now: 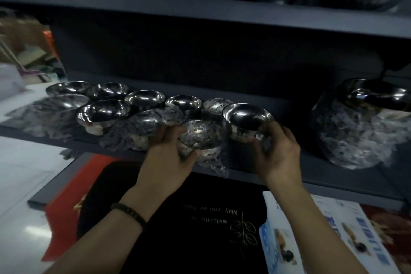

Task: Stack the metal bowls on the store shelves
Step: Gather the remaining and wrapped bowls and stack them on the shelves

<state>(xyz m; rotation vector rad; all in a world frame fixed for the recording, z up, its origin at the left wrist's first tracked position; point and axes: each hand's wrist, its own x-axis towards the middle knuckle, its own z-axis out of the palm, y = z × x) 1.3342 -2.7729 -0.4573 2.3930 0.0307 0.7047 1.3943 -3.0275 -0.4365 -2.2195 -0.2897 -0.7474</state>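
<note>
Several small shiny metal bowls [104,111] stand in rows on the dark grey shelf [289,176], some in printed plastic wrap. My left hand [169,155] grips a wrapped bowl [200,138] at the shelf's front edge, with its loose wrap hanging over the edge. My right hand [278,153] holds an unwrapped bowl [246,120] upright, just right of the wrapped one. A tall stack of larger wrapped bowls [355,131] stands at the right of the shelf.
The upper shelf [200,11] carries bigger metal pots and bowls. Below the shelf lie a black doormat [200,218] with gold lettering, a red mat [66,218] and blue-and-white printed packages [333,229]. A white floor shows at the left.
</note>
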